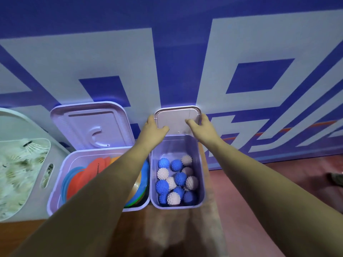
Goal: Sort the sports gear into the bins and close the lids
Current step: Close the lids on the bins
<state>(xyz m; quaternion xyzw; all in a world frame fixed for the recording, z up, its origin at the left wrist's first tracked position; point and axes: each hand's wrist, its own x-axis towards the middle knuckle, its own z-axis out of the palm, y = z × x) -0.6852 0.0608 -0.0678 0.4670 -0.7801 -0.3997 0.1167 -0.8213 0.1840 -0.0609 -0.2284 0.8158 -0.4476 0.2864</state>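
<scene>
A narrow lilac bin stands on the floor against the wall, holding several blue and white spiky balls. Its lid is raised upright against the wall. My left hand grips the lid's left edge and my right hand grips its right edge. To the left, a wider lilac bin holds several flat coloured discs, partly hidden by my left forearm. Its lid leans open against the wall.
A white basket with shuttlecocks stands at far left. The blue-and-white patterned wall runs right behind the bins. A dark shoe lies on the reddish floor at right.
</scene>
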